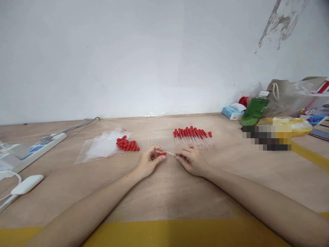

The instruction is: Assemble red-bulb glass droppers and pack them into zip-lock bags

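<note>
My left hand (150, 159) pinches a red rubber bulb (161, 154) between thumb and fingers. Facing it, my right hand (192, 160) is closed on a clear glass dropper tube (171, 154), whose end meets the bulb or lies very close to it; I cannot tell how far it is in. Behind my hands lies a row of bare glass tubes (155, 141). To their left sits a pile of loose red bulbs (128, 145). On the right, several droppers with red bulbs fitted (191, 132) lie side by side, bulbs toward the wall.
Clear plastic bags (102, 147) lie left of the bulbs. Farther left are a white power strip (42, 151) and a white plug-like device (28, 184) with cables. At right stand a green bottle (254, 109), a tissue pack (232, 112) and a yellow package (295, 127). Yellow tape (138, 233) edges the table.
</note>
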Demonstrator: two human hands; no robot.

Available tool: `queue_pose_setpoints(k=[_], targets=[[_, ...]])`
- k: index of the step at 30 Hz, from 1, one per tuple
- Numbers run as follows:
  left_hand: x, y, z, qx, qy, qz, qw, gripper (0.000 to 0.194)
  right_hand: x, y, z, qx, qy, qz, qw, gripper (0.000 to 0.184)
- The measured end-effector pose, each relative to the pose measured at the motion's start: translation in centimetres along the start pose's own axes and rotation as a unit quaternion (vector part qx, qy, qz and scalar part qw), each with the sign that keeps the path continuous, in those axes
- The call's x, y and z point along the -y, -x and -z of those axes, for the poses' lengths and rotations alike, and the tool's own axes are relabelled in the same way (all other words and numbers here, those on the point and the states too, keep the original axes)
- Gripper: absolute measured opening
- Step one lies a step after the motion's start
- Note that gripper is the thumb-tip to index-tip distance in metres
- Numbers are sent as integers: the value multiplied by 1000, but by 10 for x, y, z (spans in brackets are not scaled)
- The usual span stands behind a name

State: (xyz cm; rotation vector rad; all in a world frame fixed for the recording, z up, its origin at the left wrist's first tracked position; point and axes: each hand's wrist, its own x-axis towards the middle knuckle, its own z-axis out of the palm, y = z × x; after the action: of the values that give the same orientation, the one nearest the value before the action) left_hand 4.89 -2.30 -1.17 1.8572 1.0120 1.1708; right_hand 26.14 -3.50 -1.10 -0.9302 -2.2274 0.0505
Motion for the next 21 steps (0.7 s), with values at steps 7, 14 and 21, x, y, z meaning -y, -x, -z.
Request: queue_pose_setpoints(k=[7,14,21], targets=[[-9,3,0,29,-49,1,998,19,-2,0,1,19,0,25,1000,23],[-18,5,0,39,-150,-69,986,15,-7,-2,2,30,29,33,999,24],[-17,8,0,53,-205,-98,972,15,-1,-3,2,22,84,43,995,25]])
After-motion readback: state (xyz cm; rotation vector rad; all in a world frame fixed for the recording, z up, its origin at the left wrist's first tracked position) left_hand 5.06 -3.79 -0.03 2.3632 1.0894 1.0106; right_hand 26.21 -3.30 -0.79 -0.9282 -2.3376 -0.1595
